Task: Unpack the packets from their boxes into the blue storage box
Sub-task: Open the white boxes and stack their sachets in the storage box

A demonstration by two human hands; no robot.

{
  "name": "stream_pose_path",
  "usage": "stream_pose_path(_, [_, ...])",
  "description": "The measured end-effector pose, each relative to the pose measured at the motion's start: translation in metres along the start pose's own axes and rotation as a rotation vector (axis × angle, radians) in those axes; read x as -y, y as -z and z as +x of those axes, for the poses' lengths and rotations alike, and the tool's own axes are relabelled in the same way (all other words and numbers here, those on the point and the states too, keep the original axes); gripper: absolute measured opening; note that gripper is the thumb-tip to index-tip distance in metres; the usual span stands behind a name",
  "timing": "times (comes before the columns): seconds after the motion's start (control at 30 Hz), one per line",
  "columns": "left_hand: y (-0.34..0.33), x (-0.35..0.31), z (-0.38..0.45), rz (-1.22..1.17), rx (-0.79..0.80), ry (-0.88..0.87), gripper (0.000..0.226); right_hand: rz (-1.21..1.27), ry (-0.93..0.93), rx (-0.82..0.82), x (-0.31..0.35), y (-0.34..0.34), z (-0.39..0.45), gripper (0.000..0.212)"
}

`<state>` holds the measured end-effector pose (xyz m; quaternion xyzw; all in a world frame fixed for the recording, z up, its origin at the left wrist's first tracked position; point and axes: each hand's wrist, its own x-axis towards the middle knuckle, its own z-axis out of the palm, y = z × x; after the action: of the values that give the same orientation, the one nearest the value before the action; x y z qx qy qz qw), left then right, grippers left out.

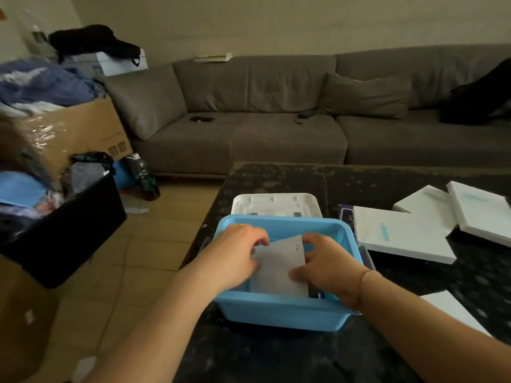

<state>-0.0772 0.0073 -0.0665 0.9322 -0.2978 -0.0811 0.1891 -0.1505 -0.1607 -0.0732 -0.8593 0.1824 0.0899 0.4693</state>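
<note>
Your left hand and right hand both pinch the flat white paper packet between them, its long axis standing upright inside the blue plastic storage box; lower it straight down.

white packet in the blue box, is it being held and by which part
Yes: left hand grips the white packet by its left edge, right hand by its right edge.

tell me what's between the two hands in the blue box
In the head view, a white packet stands upright between the left hand and right hand, both gripping its edges inside the blue storage box.
</note>
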Motion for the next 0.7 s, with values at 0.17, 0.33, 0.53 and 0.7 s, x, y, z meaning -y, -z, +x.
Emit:
stream_pose_path(0.17, [-0.004, -0.016, 0.000, 0.095, 0.175, -0.034, 0.044, -0.237, 0.105, 0.042, 0.004, -0.001, -0.006, 0.044])
stream_pose_path(0.33, [-0.005, -0.016, 0.002, 0.130, 0.195, 0.009, 0.048, -0.533, 0.105, -0.003, 0.001, 0.007, -0.002, 0.035])
stream_pose_path(0.53, [-0.008, -0.015, 0.003, 0.171, 0.198, -0.017, 0.049, -0.683, 0.134, 0.084, 0.000, 0.011, -0.005, 0.033])
stream_pose_path(0.7, [-0.009, -0.014, 0.003, 0.173, 0.177, -0.055, 0.047, -0.693, 0.131, 0.204, 0.004, 0.005, -0.002, 0.039])
